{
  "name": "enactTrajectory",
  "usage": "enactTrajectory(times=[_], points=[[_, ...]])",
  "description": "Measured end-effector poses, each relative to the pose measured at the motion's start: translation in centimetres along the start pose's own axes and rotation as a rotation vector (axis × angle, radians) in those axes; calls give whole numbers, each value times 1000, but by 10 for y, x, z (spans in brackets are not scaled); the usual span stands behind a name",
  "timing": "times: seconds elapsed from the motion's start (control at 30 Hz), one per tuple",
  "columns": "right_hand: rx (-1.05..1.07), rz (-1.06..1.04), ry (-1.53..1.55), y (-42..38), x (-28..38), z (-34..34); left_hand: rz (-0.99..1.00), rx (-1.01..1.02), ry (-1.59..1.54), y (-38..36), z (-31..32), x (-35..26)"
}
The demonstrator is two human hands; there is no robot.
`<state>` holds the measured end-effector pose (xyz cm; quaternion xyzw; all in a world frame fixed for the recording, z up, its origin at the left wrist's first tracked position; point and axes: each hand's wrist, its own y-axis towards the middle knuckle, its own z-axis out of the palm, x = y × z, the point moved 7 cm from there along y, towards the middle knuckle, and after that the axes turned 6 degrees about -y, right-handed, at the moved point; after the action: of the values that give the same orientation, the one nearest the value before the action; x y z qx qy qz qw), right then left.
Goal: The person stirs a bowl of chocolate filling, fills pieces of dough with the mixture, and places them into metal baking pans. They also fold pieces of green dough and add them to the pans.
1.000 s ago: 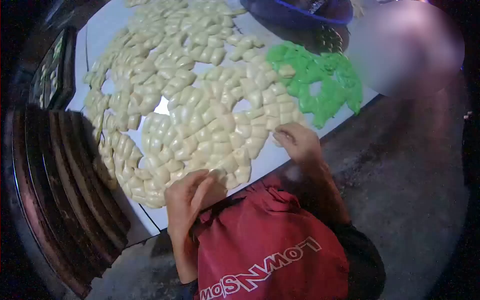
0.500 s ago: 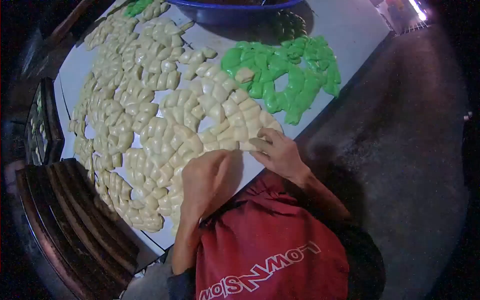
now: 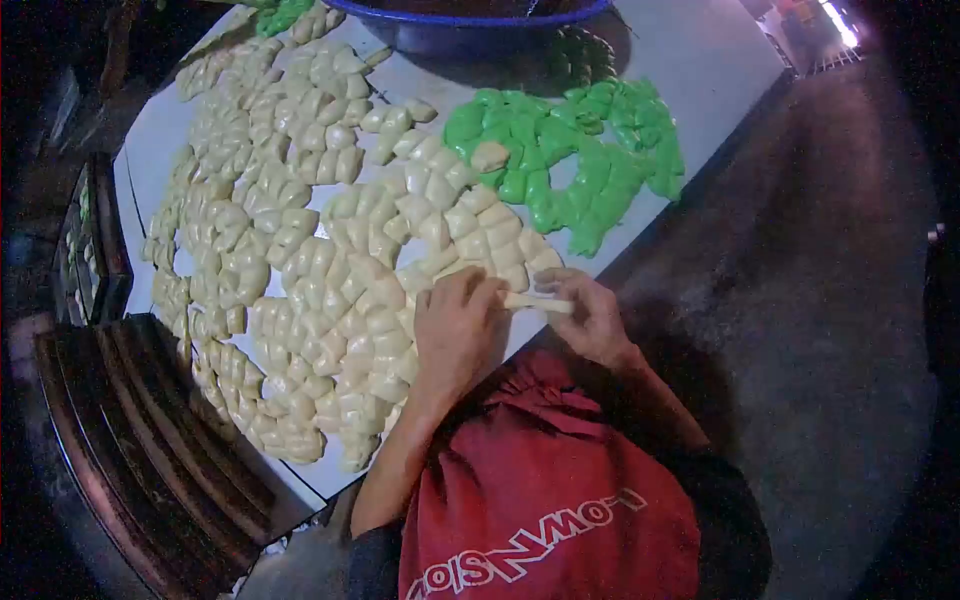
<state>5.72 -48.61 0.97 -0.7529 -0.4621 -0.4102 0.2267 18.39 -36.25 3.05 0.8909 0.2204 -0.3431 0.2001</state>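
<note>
A short strip of pale dough (image 3: 538, 302) stretches between my two hands, just above the near edge of the white table. My left hand (image 3: 458, 325) is closed on its left end, and my right hand (image 3: 592, 318) grips its right end. Beside and beyond my hands, many shiny cream dough pieces (image 3: 340, 250) lie packed together over the table. A mass of green dough pieces (image 3: 590, 180) sits farther back on the right, with one small cream lump (image 3: 489, 156) at its left edge.
A blue basin (image 3: 470, 30) stands at the far side of the white table (image 3: 690, 60). Stacked dark trays (image 3: 150, 440) are at the lower left, and another dark tray rack (image 3: 92, 240) is at the left edge. Dark floor lies to the right.
My left hand has moved right and away from my body, closer to my right hand. My right hand has shifted slightly right and nearer to me. The dough strip now shows between them.
</note>
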Motion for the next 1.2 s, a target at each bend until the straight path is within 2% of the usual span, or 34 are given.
enactTrajectory(times=[0.07, 0.17, 0.2, 0.3, 0.33, 0.43, 0.47, 0.57, 0.6, 0.7, 0.73, 0.77, 0.8, 0.9, 0.97, 1.03, 1.07, 1.17, 1.2], points=[[-53, 228, 475, -4, -16, 3, 29, -28, 9, 0, 1, -3], [-30, 418, 743, 9, -18, 9, 50, -17, -11, 4, 0, -11], [27, 472, 732, 10, -23, 13, 58, -5, -45, 7, -3, -16], [203, 436, 520, 15, -17, 19, 66, 44, -53, 9, 8, -13], [147, 325, 197, 18, -22, 16, 82, 43, -33, 10, 10, -14], [184, 292, 28, 20, -20, 15, 155, 27, 0, 11, 16, -13], [213, 282, 197, 20, -14, 13, 169, 29, -16, 10, 15, -16], [366, 492, 809, 13, 13, -6, 184, 24, 54, 6, 22, -11], [426, 363, 1043, 15, 29, -21, 169, 31, 70, 6, 23, -11], [169, 305, 968, 30, 39, -50, 112, 78, -7, 9, 16, -14], [62, 314, 1088, 41, 39, -49, 66, 79, -76, 12, 9, -16], [56, 362, 1034, 47, 34, -46, 15, 76, -144, 18, 2, -20], [58, 409, 981, 54, 28, -43, 70, -24, -104, 27, -12, -29], [154, 431, 957, 68, 31, -16, -172, 12, -584, 52, -23, -21], [150, 392, 818, 72, 22, -6, -292, 70, -567, 57, -21, -8], [164, 488, 607, 80, 23, -13, -467, 177, -676, 59, -22, -4], [165, 534, 497, 83, 23, -17, -468, 176, -610, 59, -24, 0], [-123, 24, 316, 101, 20, -26, -398, 57, -685, 62, -16, 18], [-17, 223, 529, 103, 8, -20, -441, 18, -817, 66, -14, 16]])
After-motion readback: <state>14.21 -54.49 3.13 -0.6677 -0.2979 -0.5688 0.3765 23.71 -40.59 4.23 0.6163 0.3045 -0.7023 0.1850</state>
